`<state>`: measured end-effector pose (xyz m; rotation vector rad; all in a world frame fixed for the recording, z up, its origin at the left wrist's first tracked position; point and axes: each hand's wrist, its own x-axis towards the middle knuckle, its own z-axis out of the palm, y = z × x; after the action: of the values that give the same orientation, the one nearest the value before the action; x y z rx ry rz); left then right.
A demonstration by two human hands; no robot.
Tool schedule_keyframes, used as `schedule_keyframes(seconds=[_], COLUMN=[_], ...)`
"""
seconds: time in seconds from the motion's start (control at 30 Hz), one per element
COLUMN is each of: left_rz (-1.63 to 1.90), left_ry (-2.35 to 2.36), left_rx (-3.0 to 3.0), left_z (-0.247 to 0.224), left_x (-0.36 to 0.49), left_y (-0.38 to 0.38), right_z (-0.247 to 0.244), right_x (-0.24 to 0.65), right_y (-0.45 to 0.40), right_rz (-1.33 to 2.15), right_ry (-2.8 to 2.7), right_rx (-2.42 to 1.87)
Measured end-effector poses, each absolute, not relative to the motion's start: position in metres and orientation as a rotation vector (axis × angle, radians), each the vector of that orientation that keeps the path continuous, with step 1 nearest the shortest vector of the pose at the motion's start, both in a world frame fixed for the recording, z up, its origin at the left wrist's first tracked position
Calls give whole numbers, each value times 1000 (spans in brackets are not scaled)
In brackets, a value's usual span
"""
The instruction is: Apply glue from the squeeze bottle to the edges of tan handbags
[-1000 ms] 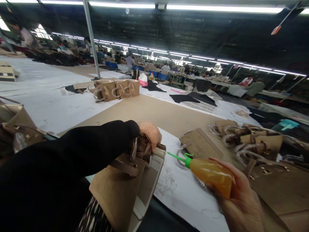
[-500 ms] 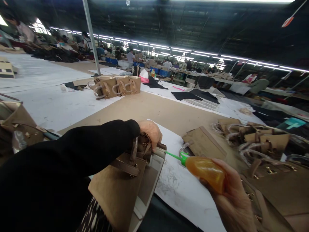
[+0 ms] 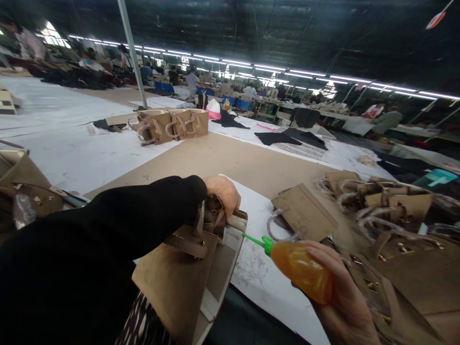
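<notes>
A tan handbag (image 3: 176, 282) lies tilted at the table's near edge, its pale inner side facing right. My left hand (image 3: 223, 194) is closed on the bag's upper part, fingers bent over its far edge. My right hand (image 3: 341, 292) is wrapped round a squeeze bottle (image 3: 302, 268) of amber liquid. The bottle's thin green nozzle (image 3: 255, 241) points left, its tip at the pale edge of the bag. Whether the tip touches cannot be told.
Handbags stand at the back (image 3: 170, 127) and at the left (image 3: 32, 187). More bags (image 3: 402, 206) are heaped at the right, beside a flat tan bag (image 3: 305, 211). Black pieces (image 3: 276, 138) lie farther off. A pole (image 3: 132, 52) rises behind; people work in the distance.
My right hand and the bottle have moved slightly down and left, taking the nozzle tip lower along the bag's pale edge. My left hand stays on the bag.
</notes>
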<state>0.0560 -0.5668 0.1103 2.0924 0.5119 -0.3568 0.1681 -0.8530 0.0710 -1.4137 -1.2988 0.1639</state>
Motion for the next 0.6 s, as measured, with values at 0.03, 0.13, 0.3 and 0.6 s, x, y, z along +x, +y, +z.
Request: schedule_keyframes(seconds=[0.03,0.13,0.3,0.6], left_rz=[-564,-816,-689,-726], left_ry=[458,386,507,519], left_rx=[2134,2189,2153,2183], left_z=[114,120,120,130], left_x=[56,56,58,54], left_y=[-569,-573,-576,-581], right_z=[71,74,82,69], right_x=[168,168,163,165], right_y=[-853,-850,-844,-854], right_rz=[150,105,125,159], right_ry=[-1298,-1249,-1187,-1317], right_rx=[-1406,-1401,-1421,-1406])
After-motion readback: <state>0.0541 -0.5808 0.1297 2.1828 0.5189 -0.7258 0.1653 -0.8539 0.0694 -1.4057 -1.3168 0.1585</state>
